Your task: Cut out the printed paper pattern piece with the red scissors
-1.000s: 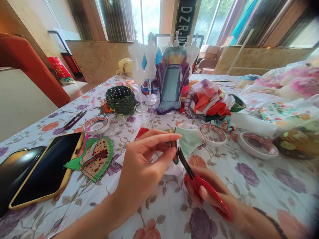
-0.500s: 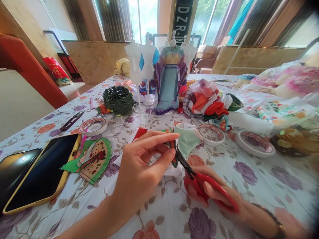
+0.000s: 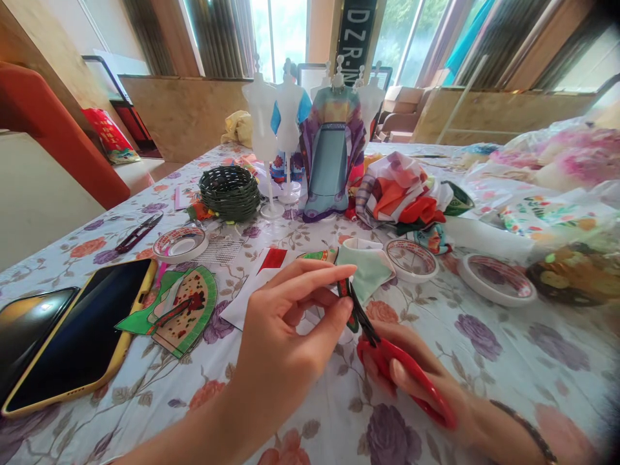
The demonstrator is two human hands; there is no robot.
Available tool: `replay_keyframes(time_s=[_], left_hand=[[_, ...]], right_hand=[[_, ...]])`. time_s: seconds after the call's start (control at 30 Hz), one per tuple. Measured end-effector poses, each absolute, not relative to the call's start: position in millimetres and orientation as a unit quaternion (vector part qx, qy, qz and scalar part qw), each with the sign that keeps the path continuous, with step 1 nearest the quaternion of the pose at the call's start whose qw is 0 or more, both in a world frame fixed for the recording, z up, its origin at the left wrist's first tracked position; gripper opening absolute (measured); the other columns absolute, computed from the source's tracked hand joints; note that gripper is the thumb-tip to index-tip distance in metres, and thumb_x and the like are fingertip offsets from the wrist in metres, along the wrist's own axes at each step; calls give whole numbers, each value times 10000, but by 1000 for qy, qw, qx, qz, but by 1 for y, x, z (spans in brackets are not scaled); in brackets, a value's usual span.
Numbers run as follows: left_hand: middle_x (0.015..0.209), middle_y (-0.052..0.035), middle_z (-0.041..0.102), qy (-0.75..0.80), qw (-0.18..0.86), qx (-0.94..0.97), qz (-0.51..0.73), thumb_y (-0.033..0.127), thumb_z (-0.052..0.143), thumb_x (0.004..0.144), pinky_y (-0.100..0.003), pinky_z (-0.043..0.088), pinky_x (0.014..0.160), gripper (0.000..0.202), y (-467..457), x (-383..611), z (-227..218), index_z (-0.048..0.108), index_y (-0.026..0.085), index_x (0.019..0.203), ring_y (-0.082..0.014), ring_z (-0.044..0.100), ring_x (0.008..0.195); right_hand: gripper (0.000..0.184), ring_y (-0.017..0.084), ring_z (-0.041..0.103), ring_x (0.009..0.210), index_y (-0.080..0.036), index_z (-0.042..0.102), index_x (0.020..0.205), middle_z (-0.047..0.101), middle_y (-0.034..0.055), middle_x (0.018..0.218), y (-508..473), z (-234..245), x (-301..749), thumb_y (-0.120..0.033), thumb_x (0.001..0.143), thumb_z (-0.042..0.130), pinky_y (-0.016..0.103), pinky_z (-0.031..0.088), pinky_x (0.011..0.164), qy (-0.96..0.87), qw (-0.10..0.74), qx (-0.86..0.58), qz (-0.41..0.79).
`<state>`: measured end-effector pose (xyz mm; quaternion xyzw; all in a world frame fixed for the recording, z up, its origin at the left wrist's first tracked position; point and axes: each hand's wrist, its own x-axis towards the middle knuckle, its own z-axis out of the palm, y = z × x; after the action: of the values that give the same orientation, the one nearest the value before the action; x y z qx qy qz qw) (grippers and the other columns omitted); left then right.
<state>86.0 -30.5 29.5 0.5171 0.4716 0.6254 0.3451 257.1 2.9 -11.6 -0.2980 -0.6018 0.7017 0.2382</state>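
Note:
My left hand pinches a small dark strip of fabric with red and green on it between thumb and fingers. My right hand grips the red handles of a pair of scissors. The dark blades lie against the strip, nearly closed, beside my left fingertips. White pieces with a red patch lie on the table behind my left hand. A pale green piece of fabric is just beyond my fingertips. Green and beige cut fabric pieces lie to the left.
Two phones lie at the left, near thread snips and a tape roll. Behind stand a dark woven basket, white mannequins and a dressed one. More tape rolls, a fabric heap and plastic bags sit right.
My left hand has shifted slightly right with the strip. The scissor blades have come closer together, and the handles have drawn in.

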Motion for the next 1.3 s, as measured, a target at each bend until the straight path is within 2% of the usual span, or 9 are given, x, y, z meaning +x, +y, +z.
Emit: replay_keyframes(time_s=[0.27,0.4,0.67,0.83,1.1,1.3], left_hand=[[971,3,671,465,342,511,636,55,707,743,-101,562,631,263,-31,89,28,796,230,919,-42,647,674],[978,2,668,462,340,506,644,47,704,746,-104,566,650,274,-33,89,27,797,236,922,-45,657,691],[982,-2,673,450,340,508,651,29,710,745,-108,566,675,299,-32,91,27,795,243,936,-48,653,705],[972,-9,671,453,339,508,649,40,711,749,-119,570,683,279,-34,91,27,794,232,935,-59,661,721],[967,-10,671,452,338,504,654,33,709,746,-124,575,693,286,-33,91,26,795,234,931,-62,662,720],[962,-4,661,449,342,503,654,32,715,741,-110,569,669,292,-34,92,27,796,241,929,-50,651,692]], right_hand=[[613,143,242,563,-235,355,597,296,-43,592,4,-4,257,-791,738,574,277,225,511,-644,238,-303,661],[595,149,264,558,-235,391,575,311,-35,587,3,-4,257,-768,730,605,275,251,492,-636,252,-313,659],[591,139,251,578,-221,381,615,308,-36,615,1,-16,262,-746,760,610,276,221,516,-620,247,-298,682],[590,131,221,573,-218,382,607,284,-41,614,-1,-19,260,-738,764,612,284,190,514,-622,280,-300,667],[543,112,255,548,-221,345,688,283,-47,643,4,-36,268,-705,865,515,274,186,494,-652,263,-254,664],[567,107,238,521,-220,349,681,299,-45,616,4,-34,267,-744,850,485,271,173,459,-671,257,-245,651]])
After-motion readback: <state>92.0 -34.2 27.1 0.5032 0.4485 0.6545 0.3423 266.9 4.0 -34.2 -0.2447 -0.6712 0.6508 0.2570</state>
